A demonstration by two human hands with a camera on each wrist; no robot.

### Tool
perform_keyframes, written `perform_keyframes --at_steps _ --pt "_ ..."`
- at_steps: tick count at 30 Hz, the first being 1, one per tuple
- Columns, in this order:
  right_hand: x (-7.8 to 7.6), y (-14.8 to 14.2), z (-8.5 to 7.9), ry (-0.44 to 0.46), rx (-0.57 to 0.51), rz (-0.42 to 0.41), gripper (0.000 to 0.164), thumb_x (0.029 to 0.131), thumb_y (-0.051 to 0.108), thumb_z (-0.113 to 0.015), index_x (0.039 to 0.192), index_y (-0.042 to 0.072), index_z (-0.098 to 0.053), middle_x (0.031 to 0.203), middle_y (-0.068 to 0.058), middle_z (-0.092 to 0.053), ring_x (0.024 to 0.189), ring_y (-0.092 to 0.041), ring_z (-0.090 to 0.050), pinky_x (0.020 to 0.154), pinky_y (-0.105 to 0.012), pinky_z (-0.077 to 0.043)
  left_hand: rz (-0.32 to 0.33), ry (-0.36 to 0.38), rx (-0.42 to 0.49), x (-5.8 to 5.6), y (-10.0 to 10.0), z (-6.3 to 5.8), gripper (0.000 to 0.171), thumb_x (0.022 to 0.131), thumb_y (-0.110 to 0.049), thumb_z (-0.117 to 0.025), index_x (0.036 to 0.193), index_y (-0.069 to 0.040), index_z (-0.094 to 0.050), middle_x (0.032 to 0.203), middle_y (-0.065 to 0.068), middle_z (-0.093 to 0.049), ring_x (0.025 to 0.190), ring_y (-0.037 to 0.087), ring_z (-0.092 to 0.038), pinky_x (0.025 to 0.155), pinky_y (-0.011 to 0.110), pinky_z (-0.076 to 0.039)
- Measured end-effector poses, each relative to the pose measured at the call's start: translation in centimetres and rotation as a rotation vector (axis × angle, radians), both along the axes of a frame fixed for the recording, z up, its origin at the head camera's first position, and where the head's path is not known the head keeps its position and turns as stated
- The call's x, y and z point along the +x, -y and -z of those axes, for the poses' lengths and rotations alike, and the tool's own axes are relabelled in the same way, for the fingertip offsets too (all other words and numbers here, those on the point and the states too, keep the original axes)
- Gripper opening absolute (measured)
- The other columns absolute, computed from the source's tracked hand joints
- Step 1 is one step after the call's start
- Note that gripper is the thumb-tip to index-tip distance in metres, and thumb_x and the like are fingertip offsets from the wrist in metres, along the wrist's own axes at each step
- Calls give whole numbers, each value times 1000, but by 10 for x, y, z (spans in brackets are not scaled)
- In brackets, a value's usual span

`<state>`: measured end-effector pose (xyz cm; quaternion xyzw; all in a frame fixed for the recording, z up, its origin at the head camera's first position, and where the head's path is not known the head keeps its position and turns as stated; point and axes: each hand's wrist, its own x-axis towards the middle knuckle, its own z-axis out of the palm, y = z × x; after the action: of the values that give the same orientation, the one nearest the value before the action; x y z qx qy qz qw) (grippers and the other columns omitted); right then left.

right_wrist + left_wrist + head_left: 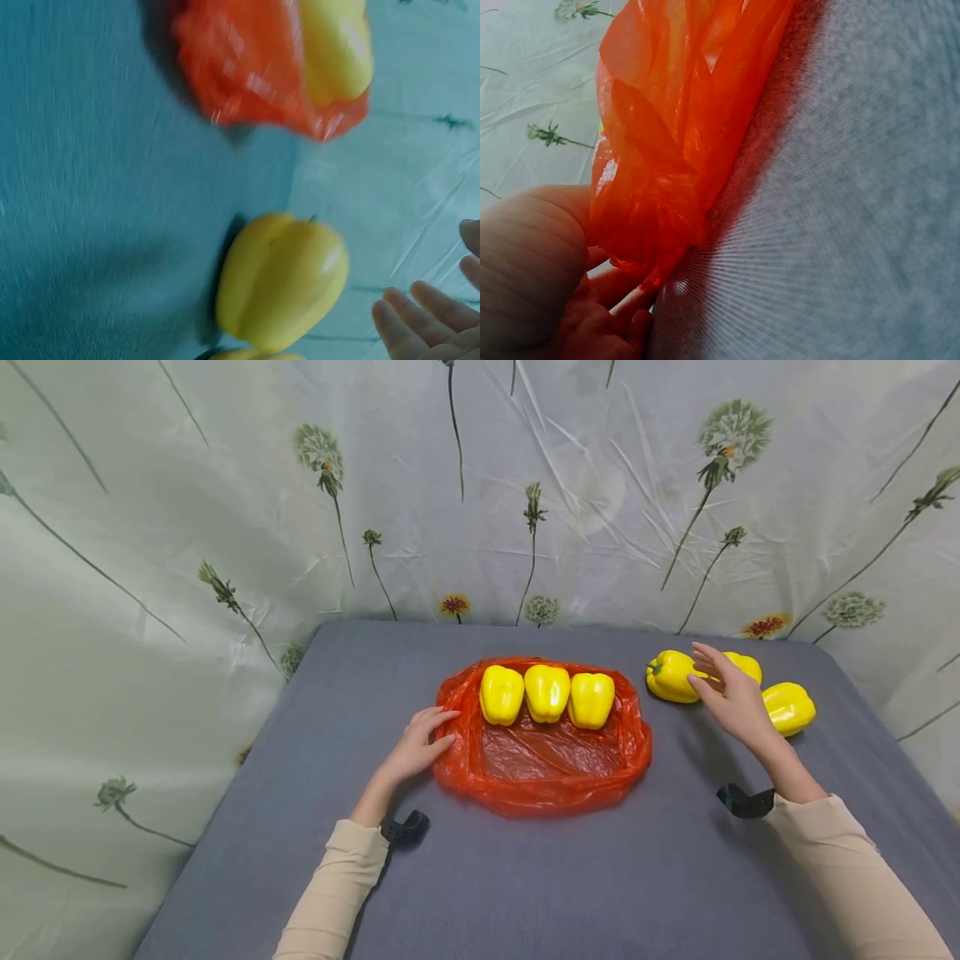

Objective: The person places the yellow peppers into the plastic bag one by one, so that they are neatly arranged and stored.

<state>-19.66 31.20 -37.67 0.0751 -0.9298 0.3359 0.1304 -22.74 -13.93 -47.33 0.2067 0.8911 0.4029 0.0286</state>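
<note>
A red plastic bag lies spread open on the table, its edges rolled into a raised rim. Three yellow bell peppers stand in a row along its far side. My left hand rests its fingers on the bag's left rim, thumb apart from them; the left wrist view shows the red film against the fingers. On the right, my right hand hovers with spread fingers and holds nothing. Below and around it lie three more yellow peppers, one partly hidden by the hand. The right wrist view shows one pepper close by.
A grey cloth covers the table. Behind it and to the left hangs a pale curtain printed with dandelions. Each wrist carries a black band.
</note>
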Motion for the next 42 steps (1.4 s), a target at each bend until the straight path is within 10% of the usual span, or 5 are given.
perform_keyframes --at_steps 3,12,29,42 --pt "-9 -8 5 12 -13 10 51 98 19 -46 144 1 -31 139 -33 -41 122 -50 -43 95 -60 -38 2 1 10 1 0 2 43 90 -18 -59 131 -6 -53 142 22 -42 136 40 -30 110 61 -23" --pt "-29 -20 26 23 28 19 50 99 17 -42 142 -5 -30 139 -35 -38 121 -53 -39 96 -65 -34 12 -6 27 5 -2 7 42 89 -17 -59 130 -6 -54 141 22 -44 135 40 -31 110 60 -24" --pt "-39 -25 35 76 114 -26 53 96 10 -47 143 -5 -27 136 -39 -37 123 -55 -35 100 -66 -27 11 -9 31 4 -3 4 42 89 -16 -59 130 -6 -54 141 22 -45 135 40 -31 110 60 -23" --pt "-32 -25 38 36 167 -53 58 91 24 -60 140 0 -38 114 -36 -42 101 -45 -36 78 -51 -27 -4 -13 20 2 0 0 42 89 -16 -59 130 -6 -54 141 23 -44 136 40 -31 110 61 -23"
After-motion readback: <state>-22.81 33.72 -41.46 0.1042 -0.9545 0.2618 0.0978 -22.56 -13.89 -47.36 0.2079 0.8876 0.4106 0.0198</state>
